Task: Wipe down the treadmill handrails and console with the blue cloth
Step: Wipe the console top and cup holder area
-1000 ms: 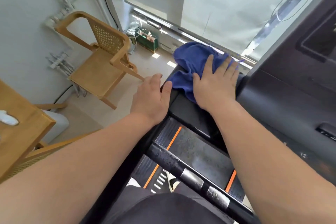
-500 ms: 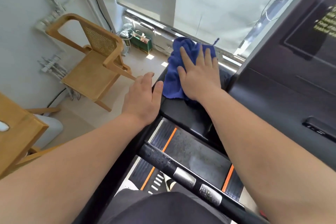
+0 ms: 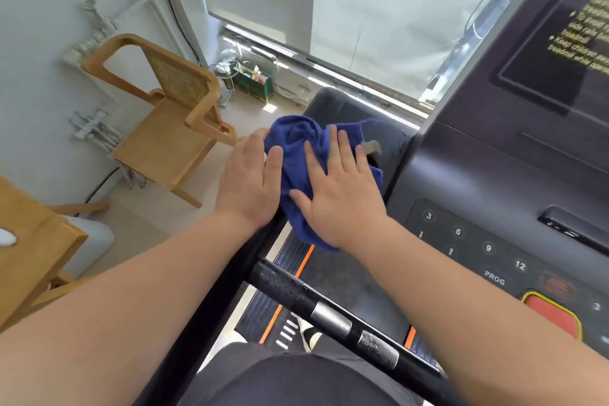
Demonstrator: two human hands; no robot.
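Soft, light, bunched blue cloth (image 3: pixel 298 155) on the treadmill's left console corner (image 3: pixel 392 142), pressed flat under spread right hand (image 3: pixel 339 194), left hand (image 3: pixel 250 181) open alongside; best gripped by gathered folds.

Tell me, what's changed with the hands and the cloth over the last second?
The right hand has dragged the blue cloth back toward the person along the treadmill's left side. The left hand, which rested apart from it on the edge, now touches the cloth. The right palm stays flat on the cloth; the wooden chair is unmoved.
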